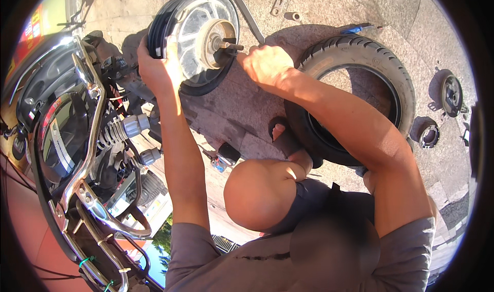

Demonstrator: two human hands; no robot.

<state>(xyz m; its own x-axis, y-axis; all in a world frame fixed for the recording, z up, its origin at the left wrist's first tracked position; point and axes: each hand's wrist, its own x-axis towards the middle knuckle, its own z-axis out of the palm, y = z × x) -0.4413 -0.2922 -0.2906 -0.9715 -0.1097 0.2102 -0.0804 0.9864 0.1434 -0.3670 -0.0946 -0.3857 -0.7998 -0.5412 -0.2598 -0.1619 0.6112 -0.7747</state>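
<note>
A hub-motor wheel [198, 27] with a black rim, grey metal face and protruding axle [230, 46] stands tilted in front of me. My left hand [162, 68] grips its left edge, fingers wrapped over the black rim. Beside the axle's end is my right hand [266, 64], closed; what its fingers hold is hidden. A long flat grey metal bar [244, 14] ends at the knuckles of that hand, and I cannot tell whether the two touch. To the right, a loose black tyre [355, 50] lies under my right forearm.
A motorbike frame [90, 153] with chrome tubes and a spring shock absorber [121, 131] fills the left. On the paving lie a blue-handled tool [356, 29], a small slotted plate [277, 6], a round drum part [452, 95] and a ring [428, 136]. My knee [260, 194] is below.
</note>
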